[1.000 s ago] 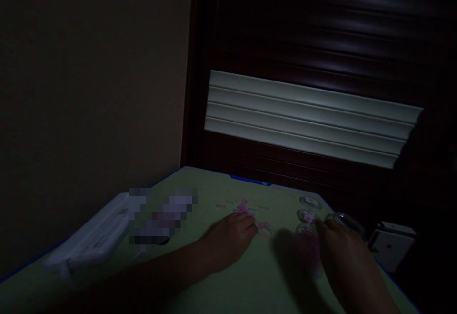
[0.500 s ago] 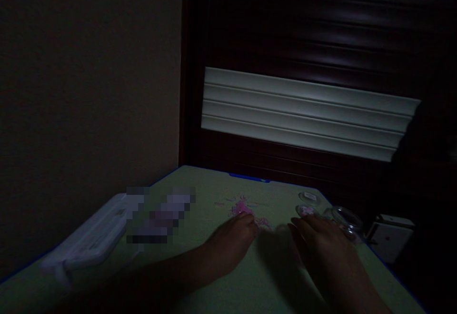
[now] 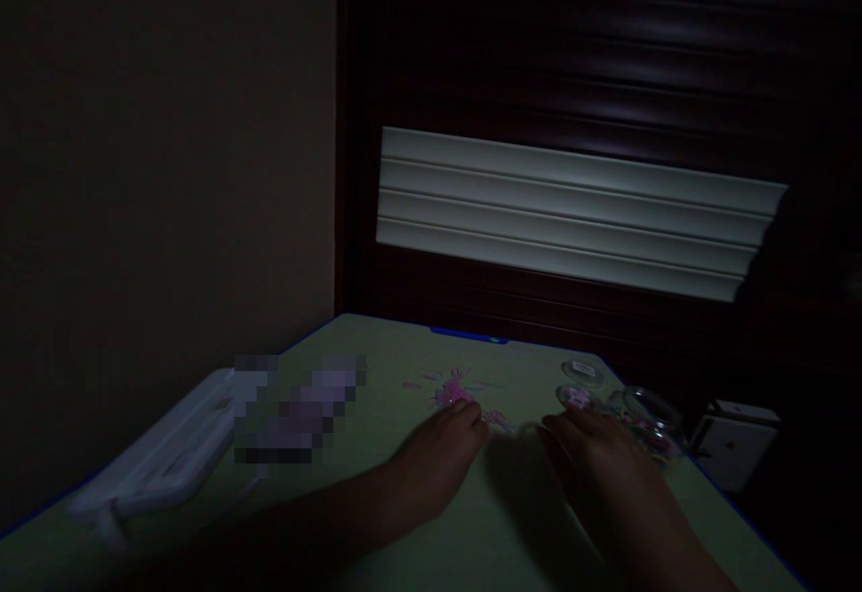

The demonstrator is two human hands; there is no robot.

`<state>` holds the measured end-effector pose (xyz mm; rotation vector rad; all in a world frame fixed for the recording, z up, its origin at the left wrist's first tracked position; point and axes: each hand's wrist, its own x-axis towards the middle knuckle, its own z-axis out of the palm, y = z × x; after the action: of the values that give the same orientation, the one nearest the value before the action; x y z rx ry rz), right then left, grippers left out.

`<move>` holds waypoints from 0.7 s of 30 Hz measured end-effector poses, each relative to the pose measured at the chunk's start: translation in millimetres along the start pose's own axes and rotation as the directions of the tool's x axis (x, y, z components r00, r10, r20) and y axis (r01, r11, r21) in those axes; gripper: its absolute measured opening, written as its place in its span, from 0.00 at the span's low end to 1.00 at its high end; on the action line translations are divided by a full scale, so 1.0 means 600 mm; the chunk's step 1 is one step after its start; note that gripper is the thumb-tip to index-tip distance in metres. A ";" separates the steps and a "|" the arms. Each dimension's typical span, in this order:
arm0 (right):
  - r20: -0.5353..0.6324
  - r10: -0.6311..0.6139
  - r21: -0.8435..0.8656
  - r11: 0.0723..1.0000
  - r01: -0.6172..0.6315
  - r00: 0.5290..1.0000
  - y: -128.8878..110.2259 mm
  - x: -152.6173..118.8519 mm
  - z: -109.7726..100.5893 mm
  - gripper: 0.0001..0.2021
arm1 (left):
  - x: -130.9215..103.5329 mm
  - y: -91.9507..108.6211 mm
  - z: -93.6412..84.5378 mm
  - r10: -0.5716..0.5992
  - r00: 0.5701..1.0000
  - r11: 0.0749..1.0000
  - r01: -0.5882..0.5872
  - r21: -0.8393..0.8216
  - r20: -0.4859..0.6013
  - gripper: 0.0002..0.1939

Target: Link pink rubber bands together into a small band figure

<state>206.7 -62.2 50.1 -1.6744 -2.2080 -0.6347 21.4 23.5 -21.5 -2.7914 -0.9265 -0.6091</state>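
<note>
The scene is dim. My left hand (image 3: 448, 448) is closed just in front of a small pink item (image 3: 454, 391) on the table; what its fingers hold, if anything, is hidden. Loose pinkish pieces (image 3: 496, 419) lie just beyond its fingertips. My right hand (image 3: 602, 471) is bent over the table to the right, thumb and fingers close together, and anything between them is too dark to make out. Past its knuckles are a small round container with pink contents (image 3: 576, 397), a clear round lid (image 3: 583, 372) and a clear jar (image 3: 653, 412) with colourful small pieces.
A long white case-like object (image 3: 162, 448) lies along the left edge of the pale green, blue-edged table (image 3: 377, 345). Beside it is a pixelated item (image 3: 303, 412). A white box (image 3: 737, 439) stands off the right edge. Behind is a dark slatted panel (image 3: 579, 80) with a lit patch.
The right hand's fingers have drawn closer together and shifted slightly left, uncovering more of the jar. The left hand has barely moved. The view has shifted a little.
</note>
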 end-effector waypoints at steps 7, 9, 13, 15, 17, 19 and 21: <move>0.009 0.001 0.029 1.000 -0.002 1.000 0.005 -0.004 0.010 0.09 | 0.001 -0.009 0.000 -0.006 1.000 1.000 0.006 -0.015 -0.005 0.08; -0.019 -0.003 0.034 0.999 0.004 1.000 0.007 -0.005 0.015 0.10 | 0.001 -0.010 -0.002 -0.010 1.000 1.000 0.010 -0.027 -0.002 0.08; -0.026 0.000 0.051 0.999 0.001 1.000 0.007 -0.005 0.017 0.10 | -0.002 -0.010 -0.005 -0.034 0.999 0.998 0.034 -0.055 0.003 0.09; -0.003 0.000 0.064 0.998 0.000 1.000 0.007 -0.003 0.013 0.10 | -0.003 -0.008 -0.008 -0.044 0.999 0.997 0.044 -0.068 0.002 0.10; 0.020 -0.007 0.081 0.997 0.006 1.000 0.007 -0.003 0.007 0.10 | -0.004 -0.003 -0.014 -0.048 0.999 0.996 0.048 -0.074 0.007 0.10; 0.015 -0.015 0.099 0.995 0.013 1.000 0.007 -0.003 0.004 0.10 | -0.004 0.003 -0.021 -0.049 0.999 0.997 0.050 -0.063 0.010 0.10; -0.022 -0.028 0.119 0.992 0.030 0.999 0.006 -0.004 0.004 0.10 | -0.004 0.010 -0.030 -0.042 0.999 0.998 0.042 -0.037 -0.007 0.11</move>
<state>211.2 -62.2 47.3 -1.5723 -2.2133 -0.5134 17.2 13.1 -6.2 -2.8061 -0.9846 -0.6483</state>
